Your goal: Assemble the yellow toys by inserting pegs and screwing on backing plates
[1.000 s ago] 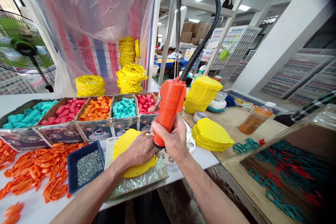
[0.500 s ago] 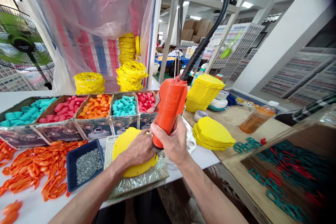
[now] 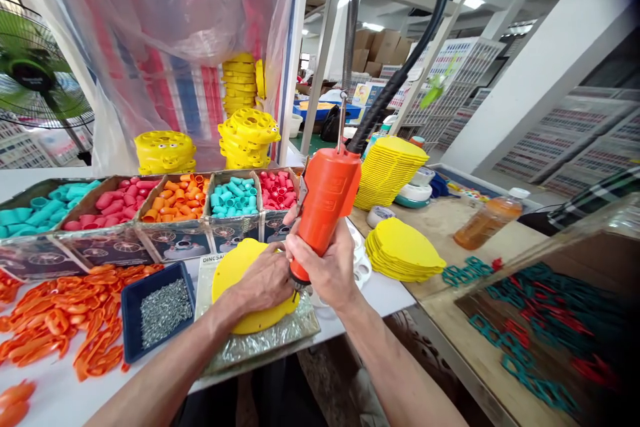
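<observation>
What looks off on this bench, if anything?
No obvious damage. Orange pieces lie loose on the white table, unlike the boxed parts behind, with a couple apart at near left; may be normal. The tall stack of yellow plates seems to lean, possibly lens distortion.

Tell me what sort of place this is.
Probably a factory workshop: the right hand grips an orange power screwdriver, a blue tray holds small metal pieces, and open boxes hold plastic parts sorted by color.

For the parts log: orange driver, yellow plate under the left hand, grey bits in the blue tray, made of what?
Orange driver: probably plastic; satin, moulded relief.
Yellow plate: likely plastic; smooth, even colour.
Grey bits: apparently metal; silvery glint, alloy unclear.
</observation>
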A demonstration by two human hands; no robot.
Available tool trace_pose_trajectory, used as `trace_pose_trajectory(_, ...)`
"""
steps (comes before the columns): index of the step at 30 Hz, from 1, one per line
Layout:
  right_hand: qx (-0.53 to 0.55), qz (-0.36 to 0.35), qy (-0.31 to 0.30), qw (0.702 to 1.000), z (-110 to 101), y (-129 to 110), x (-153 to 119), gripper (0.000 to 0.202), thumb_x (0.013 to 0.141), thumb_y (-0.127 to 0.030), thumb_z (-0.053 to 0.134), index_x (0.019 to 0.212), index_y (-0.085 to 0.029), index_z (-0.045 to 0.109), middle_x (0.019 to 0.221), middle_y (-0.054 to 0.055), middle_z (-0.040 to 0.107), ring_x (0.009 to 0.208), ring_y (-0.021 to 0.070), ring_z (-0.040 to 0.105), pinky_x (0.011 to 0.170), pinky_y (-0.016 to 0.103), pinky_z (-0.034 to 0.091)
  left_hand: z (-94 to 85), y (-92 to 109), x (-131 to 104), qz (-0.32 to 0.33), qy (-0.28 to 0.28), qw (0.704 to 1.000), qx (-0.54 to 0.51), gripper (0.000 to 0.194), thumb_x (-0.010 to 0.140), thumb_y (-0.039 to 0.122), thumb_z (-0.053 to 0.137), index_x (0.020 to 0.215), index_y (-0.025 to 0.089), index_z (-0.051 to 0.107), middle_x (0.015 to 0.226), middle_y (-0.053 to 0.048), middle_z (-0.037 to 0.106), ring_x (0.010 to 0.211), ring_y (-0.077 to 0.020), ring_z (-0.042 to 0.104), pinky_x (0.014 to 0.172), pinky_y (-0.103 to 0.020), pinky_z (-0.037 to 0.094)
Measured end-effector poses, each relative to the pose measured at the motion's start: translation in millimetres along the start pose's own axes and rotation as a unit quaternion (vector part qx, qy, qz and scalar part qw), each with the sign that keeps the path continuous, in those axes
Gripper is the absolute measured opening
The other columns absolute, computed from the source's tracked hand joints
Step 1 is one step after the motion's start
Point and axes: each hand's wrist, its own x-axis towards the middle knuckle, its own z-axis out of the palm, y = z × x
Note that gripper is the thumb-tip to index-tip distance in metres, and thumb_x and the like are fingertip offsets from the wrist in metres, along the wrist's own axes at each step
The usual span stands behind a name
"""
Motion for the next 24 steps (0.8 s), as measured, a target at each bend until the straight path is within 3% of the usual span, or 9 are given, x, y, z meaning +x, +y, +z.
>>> trace_pose_trajectory(4, 0.005, 0.004, -0.024, 1.0, 2, -5, 5, 0.034, 0.082, -0.026, 0.073, 0.113, -0.026, 0.059, 0.107, 0.004, 0.072, 0.081, 0.0183, 0.068, 0.069, 0.033, 0.059, 1.1, 0, 1, 0.007, 0.001, 1.0, 0.029, 0.024, 0.083, 0.014, 0.054, 0.101, 0.021, 0.069, 0.11, -0.008, 0.076, 0.114, -0.0312, 0.065, 0.107, -0.049, 0.045)
trace_pose_trajectory(7, 0.012, -0.02, -0.012, 1.0, 4, -22, 16, 0.037, 0.082, -0.027, 0.074, 0.115, -0.027, 0.059, 0.109, 0.004, 0.072, 0.084, 0.0192, 0.069, 0.067, 0.032, 0.06, -2.2, 0, 4, -0.001, 0.015, 0.999, 0.044, 0.017, 0.088, 0.017, 0.053, 0.09, 0.02, 0.069, 0.098, -0.008, 0.077, 0.104, -0.0291, 0.067, 0.104, -0.047, 0.047)
trace_pose_trajectory(11, 0.014, -0.053, 0.0, 0.999, 5, -49, 33, 0.038, 0.082, -0.023, 0.072, 0.118, -0.028, 0.059, 0.113, 0.003, 0.071, 0.08, 0.0168, 0.068, 0.066, 0.03, 0.059, -17.0, 8, 2, -0.017, 0.047, 0.997, 0.055, 0.021, 0.096, 0.024, 0.052, 0.084, 0.019, 0.069, 0.092, -0.008, 0.076, 0.095, -0.0276, 0.066, 0.091, -0.042, 0.052)
trace_pose_trajectory(18, 0.076, -0.079, 0.008, 0.994, 13, -64, 48, 0.04, 0.083, -0.02, 0.072, 0.12, -0.028, 0.058, 0.11, 0.001, 0.07, 0.063, 0.0098, 0.061, 0.058, 0.026, 0.056, -30.4, 32, -35, -0.04, 0.082, 0.995, 0.042, 0.019, 0.098, 0.024, 0.055, 0.091, 0.023, 0.073, 0.093, -0.002, 0.079, 0.1, -0.0247, 0.065, 0.103, -0.043, 0.045)
trace_pose_trajectory(24, 0.09, -0.068, -0.028, 0.993, 26, -63, 43, 0.036, 0.084, -0.022, 0.072, 0.117, -0.028, 0.058, 0.113, 0.001, 0.07, 0.064, 0.0106, 0.061, 0.058, 0.027, 0.057, -30.1, 44, -51, -0.064, 0.092, 0.994, 0.003, 0.012, 0.092, 0.025, 0.066, 0.083, 0.02, 0.073, 0.087, -0.003, 0.077, 0.088, -0.022, 0.068, 0.083, -0.033, 0.051)
